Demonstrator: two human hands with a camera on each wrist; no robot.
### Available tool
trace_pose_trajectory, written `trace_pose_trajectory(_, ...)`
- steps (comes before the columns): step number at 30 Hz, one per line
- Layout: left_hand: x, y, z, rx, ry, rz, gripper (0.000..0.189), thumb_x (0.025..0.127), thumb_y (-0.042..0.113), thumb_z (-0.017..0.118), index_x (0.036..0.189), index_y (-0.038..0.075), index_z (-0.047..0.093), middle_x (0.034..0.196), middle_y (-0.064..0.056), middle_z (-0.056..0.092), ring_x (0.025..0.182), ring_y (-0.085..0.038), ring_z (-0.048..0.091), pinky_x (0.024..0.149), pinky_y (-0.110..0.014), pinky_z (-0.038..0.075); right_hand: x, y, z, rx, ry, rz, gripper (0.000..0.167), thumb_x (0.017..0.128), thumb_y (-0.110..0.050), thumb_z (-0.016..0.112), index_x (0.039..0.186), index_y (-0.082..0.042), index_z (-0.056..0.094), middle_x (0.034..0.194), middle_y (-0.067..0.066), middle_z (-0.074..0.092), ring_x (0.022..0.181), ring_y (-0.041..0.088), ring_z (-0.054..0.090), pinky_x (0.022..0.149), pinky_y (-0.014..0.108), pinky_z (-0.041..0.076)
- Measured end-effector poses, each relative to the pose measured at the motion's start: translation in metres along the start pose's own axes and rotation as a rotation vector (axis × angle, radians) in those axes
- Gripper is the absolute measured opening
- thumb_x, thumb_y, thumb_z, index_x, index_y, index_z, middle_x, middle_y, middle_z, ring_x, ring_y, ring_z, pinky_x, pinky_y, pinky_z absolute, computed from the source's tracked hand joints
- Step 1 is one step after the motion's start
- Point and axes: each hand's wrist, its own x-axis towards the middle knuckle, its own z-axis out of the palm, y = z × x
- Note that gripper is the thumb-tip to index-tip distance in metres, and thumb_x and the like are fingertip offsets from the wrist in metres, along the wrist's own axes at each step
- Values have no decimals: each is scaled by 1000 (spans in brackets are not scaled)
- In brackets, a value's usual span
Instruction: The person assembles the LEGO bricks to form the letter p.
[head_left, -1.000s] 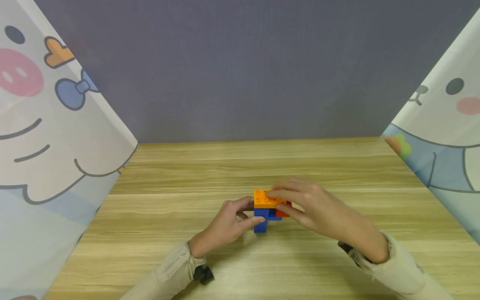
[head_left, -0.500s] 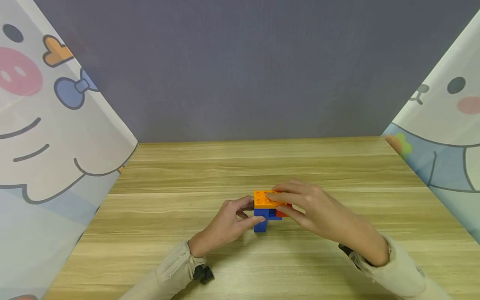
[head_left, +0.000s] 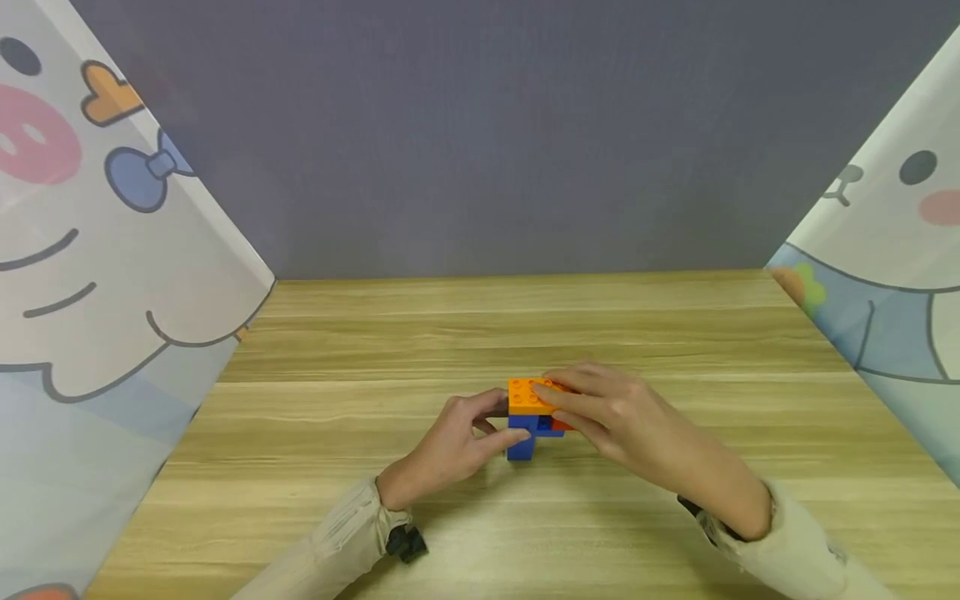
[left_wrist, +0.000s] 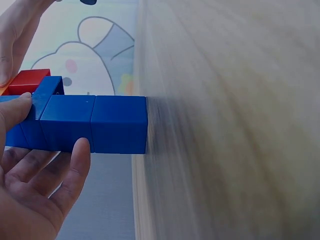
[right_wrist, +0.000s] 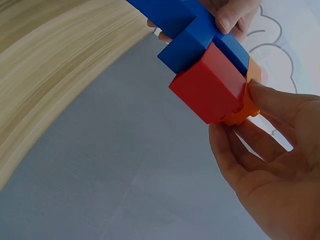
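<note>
A stack of toy building bricks stands near the middle of the table. Stacked blue bricks (left_wrist: 95,122) form its upright column, and a blue piece juts out sideways under a red brick (right_wrist: 210,82). On top lies an orange studded brick (head_left: 522,394), partly covered by fingers. My left hand (head_left: 453,450) holds the blue column from the left, thumb on the near face and fingers behind. From the right, my right hand (head_left: 637,421) grips the orange brick's end between thumb and fingers, close above the red brick. In the left wrist view, the column's foot meets the tabletop.
The wood-grain table (head_left: 360,350) extends around the stack. A plain grey panel (head_left: 480,142) rises behind it. Cartoon-printed panels stand at the left (head_left: 150,250) and right (head_left: 900,233). Dark wrist devices (head_left: 407,542) sit at the cuffs.
My right fingers have shifted slightly and cover a little more of the red brick. The head view has tilted a bit. My left hand keeps its hold on the column.
</note>
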Motion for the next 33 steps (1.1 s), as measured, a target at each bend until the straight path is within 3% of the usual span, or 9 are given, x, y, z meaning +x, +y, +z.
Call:
trace_pose_trajectory(2, 0, 0, 0, 2, -2, -8, 38, 96, 28, 69, 131, 15, 61, 123, -3, 69, 111, -14, 66, 76, -26, 59, -1, 0, 2, -14, 7, -7, 29, 101, -22, 59, 120, -5, 72, 119, 15, 70, 108, 32, 66, 83, 43, 58)
trace_pose_trajectory(4, 0, 0, -1, 6, -3, -13, 38, 96, 27, 69, 131, 14, 61, 123, -3, 69, 111, -14, 66, 76, -26, 59, -2, 0, 3, -22, 9, -7, 32, 103, -24, 54, 120, -5, 72, 120, 15, 69, 109, 32, 65, 84, 43, 58)
trace_pose_trajectory(7, -1, -1, -1, 11, 0, -17, 39, 95, 27, 69, 131, 14, 61, 122, -3, 70, 110, -14, 66, 75, -26, 59, -3, 1, 5, -15, 8, 4, 29, 93, -13, 71, 121, -5, 72, 122, 14, 69, 110, 31, 65, 84, 42, 58)
trace_pose_trajectory(10, -1, -2, -1, 13, 5, -16, 39, 95, 27, 69, 131, 14, 61, 122, -2, 70, 110, -13, 66, 75, -26, 59, -3, 2, 6, 4, 14, 13, 44, 79, 1, 80, 121, -5, 71, 123, 13, 69, 110, 30, 65, 84, 42, 58)
trace_pose_trajectory(14, -3, -3, -1, 10, 12, -21, 38, 95, 28, 69, 131, 16, 61, 122, -2, 70, 110, -14, 66, 76, -26, 59, -2, 3, 8, 28, 22, 14, 38, 84, -3, 77, 122, -5, 71, 121, 13, 69, 108, 29, 65, 83, 40, 59)
trace_pose_trajectory(20, -3, -2, -1, 3, 12, -34, 37, 96, 29, 69, 130, 18, 62, 122, -1, 70, 109, -14, 67, 76, -27, 59, -1, 5, 5, 113, 23, 50, 47, 79, 0, 80, 125, -7, 70, 122, 10, 69, 108, 27, 65, 82, 37, 59)
trace_pose_trajectory(23, -3, -2, 0, 4, 6, -33, 38, 96, 28, 69, 131, 18, 61, 122, -1, 70, 109, -14, 66, 76, -27, 59, -4, 5, 4, 155, 26, 74, 51, 79, 0, 81, 128, -9, 68, 125, 7, 68, 112, 25, 64, 87, 39, 57)
trace_pose_trajectory(28, -4, -1, 1, 1, 2, -51, 38, 96, 29, 69, 132, 19, 61, 122, -1, 69, 109, -13, 66, 76, -26, 59, -11, 5, 4, 167, 14, 156, 60, 78, -5, 84, 134, -12, 62, 130, 2, 65, 118, 21, 62, 94, 40, 54)
trace_pose_trajectory(33, -4, 1, 2, 6, -10, -77, 42, 95, 30, 70, 133, 16, 60, 124, -2, 69, 109, -12, 66, 77, -25, 58, -23, 8, 7, 143, 27, 245, 61, 81, -12, 84, 137, -11, 59, 130, 3, 64, 107, 15, 65, 85, 35, 58)
